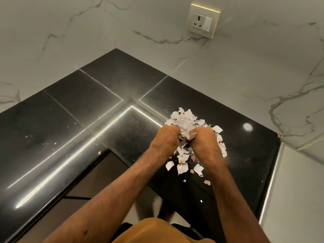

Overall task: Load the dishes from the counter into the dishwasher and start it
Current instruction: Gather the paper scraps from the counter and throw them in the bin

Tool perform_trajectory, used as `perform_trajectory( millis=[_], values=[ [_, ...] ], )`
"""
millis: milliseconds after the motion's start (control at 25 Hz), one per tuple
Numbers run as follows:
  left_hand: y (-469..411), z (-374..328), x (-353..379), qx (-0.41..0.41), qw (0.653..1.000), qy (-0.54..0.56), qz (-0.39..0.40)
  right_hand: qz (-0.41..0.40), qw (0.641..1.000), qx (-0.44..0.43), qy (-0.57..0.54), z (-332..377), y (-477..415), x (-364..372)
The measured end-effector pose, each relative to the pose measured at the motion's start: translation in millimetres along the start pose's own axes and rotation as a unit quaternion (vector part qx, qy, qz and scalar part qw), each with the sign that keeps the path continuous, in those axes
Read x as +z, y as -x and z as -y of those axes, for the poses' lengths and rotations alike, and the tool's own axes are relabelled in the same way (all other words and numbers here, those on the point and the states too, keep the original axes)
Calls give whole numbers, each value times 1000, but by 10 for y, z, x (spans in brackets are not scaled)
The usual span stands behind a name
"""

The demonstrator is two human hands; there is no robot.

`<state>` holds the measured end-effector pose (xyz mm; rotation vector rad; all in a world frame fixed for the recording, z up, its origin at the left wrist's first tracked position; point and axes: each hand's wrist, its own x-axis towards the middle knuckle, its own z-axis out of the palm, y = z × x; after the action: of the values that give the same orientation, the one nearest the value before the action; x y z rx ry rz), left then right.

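A heap of torn paper scraps lies on the black counter in the corner. My left hand and my right hand are side by side in the heap, fingers curled down into the scraps and gripping bunches of them. Loose pieces lie scattered on the counter nearer to me, around the wrists. No dishes and no dishwasher are in view.
White marble walls meet behind the counter, with a wall socket on the right wall. The counter's front edge runs diagonally at lower left. A pale surface adjoins the counter at right. Small crumbs dot the counter at left.
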<state>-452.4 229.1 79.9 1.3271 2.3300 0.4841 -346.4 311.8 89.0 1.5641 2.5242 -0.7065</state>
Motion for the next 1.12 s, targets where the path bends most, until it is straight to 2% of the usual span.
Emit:
perform_trajectory(
  millis=[320, 560, 800, 1120],
  values=[
    [818, 943, -546, -123, 990, -19, -71, 21, 982, -185, 18, 1052, 443, 403],
    [2084, 1783, -719, -242, 962, 17, -128, 72, 936, -336, 75, 1919, 1287, 1070],
    [3633, 2408, -379, -389, 906, 51, -161, 157, 886, -428, 87, 2381, 2495, 1936],
    [5308, 2906, 371, -543, 803, 142, -198, 266, 770, -553, 176, 2615, 3824, 3037]
  ],
)
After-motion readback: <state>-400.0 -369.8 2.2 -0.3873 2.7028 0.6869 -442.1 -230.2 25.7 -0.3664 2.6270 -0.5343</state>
